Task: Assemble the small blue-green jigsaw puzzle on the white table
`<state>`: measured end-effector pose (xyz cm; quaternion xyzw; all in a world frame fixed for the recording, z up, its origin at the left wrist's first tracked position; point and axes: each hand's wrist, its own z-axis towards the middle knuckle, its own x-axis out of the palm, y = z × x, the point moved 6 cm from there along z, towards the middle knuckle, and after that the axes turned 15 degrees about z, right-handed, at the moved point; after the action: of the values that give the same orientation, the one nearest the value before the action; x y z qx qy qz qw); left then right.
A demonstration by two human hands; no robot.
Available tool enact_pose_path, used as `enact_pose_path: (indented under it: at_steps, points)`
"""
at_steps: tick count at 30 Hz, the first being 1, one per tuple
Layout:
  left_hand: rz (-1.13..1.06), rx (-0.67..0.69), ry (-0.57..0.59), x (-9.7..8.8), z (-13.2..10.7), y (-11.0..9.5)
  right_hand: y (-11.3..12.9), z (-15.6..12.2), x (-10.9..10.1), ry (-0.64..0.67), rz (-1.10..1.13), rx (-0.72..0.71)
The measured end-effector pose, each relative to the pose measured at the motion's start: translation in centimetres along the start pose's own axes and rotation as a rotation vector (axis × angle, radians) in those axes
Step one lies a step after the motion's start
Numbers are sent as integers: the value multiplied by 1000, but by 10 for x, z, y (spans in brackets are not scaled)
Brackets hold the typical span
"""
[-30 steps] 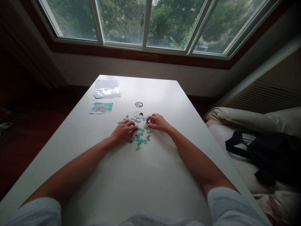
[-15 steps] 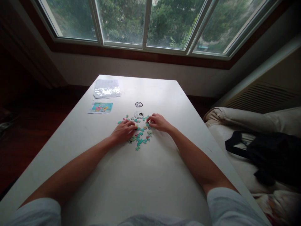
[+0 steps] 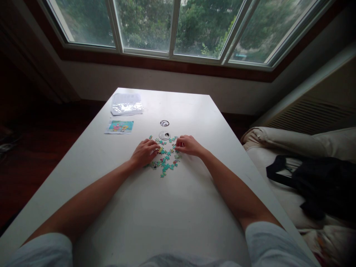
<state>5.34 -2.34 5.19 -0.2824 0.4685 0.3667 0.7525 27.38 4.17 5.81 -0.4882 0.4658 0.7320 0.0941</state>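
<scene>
Jigsaw puzzle pieces (image 3: 166, 167), mostly turquoise with some pink and yellow, lie scattered in a loose pile in the middle of the white table (image 3: 167, 215). At the left side of the pile is my left hand (image 3: 144, 152), its fingers curled and its thumb and fingertips closed at a yellowish puzzle piece (image 3: 160, 150). My right hand (image 3: 188, 145) rests on the pile's right side, fingers bent and tips drawn together; whatever they pinch is too small to make out. Just beyond the pieces lies a round black-and-white disc (image 3: 164, 135), with a smaller disc (image 3: 164, 123) behind it.
A colourful cartoon picture card (image 3: 120, 127) lies at the table's left side. Behind it is a clear plastic bag (image 3: 127, 104) with papers. On the right, a pale sofa (image 3: 294, 139) holds a black bag (image 3: 319, 181). A window (image 3: 172, 29) spans the far wall.
My left hand has moved slightly left and its fingers have drawn in, uncovering some pieces on the near side. The right fingertips have shifted slightly and closed more.
</scene>
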Motion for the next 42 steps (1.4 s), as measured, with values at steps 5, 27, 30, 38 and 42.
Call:
enact_pose_path:
  at_steps: [5,27,30,38,42]
  points:
    - [18,-234,-101,-7,-1,33,4,-1,5,-5,-70,-25]
    - [85,-277,41,-2,-4,66,-4,2,8,-86,-61,-9]
    - [69,-214,67,-3,-4,61,-2,2,8,-96,-48,-14]
    - [59,-173,121,-4,-1,58,14,1,12,-140,-5,-88]
    - [57,-209,122,-5,-1,57,25,0,24,-141,2,-176]
